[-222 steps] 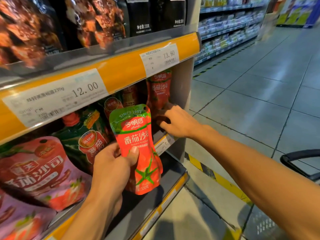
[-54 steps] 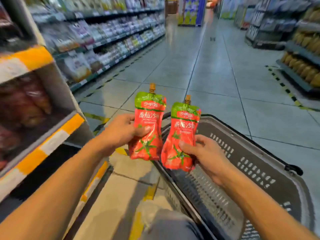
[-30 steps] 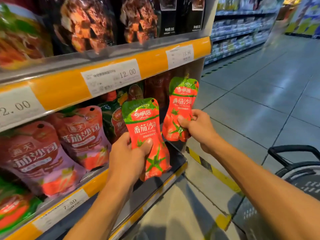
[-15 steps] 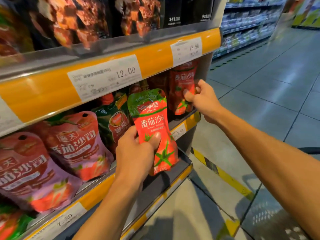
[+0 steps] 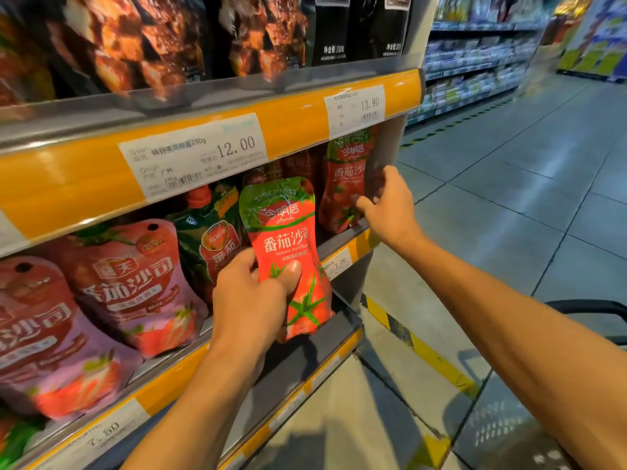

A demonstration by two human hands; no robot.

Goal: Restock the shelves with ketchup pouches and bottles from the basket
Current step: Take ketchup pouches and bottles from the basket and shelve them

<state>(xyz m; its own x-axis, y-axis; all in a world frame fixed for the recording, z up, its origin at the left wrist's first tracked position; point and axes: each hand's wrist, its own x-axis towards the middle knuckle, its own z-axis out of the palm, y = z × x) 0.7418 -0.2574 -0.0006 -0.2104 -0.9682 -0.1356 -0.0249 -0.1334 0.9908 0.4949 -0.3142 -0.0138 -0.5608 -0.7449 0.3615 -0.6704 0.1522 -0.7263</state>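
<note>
My left hand [image 5: 252, 303] grips a red and green ketchup pouch [image 5: 288, 239] upright in front of the middle shelf [image 5: 342, 245]. A second ketchup pouch [image 5: 342, 184] of the same kind stands at the shelf's right end, under the 13.90 price tag. My right hand [image 5: 386, 205] pinches its right edge, with the fingers curled around it, next to the shelf's grey end panel. More pouches stand behind both. The basket's black handle [image 5: 590, 308] and mesh [image 5: 502, 432] show at the lower right.
Larger pink ketchup pouches [image 5: 135, 286] and a dark green pouch [image 5: 210, 239] fill the shelf to the left. Dark sauce bags [image 5: 163, 39] stand on the shelf above. A lower shelf [image 5: 305, 361] juts out below. Tiled aisle floor [image 5: 509, 215] with yellow-black tape lies to the right.
My right hand has pushed its pouch deeper onto the right end of the shelf. My left hand has kept its pouch in front of the shelf.
</note>
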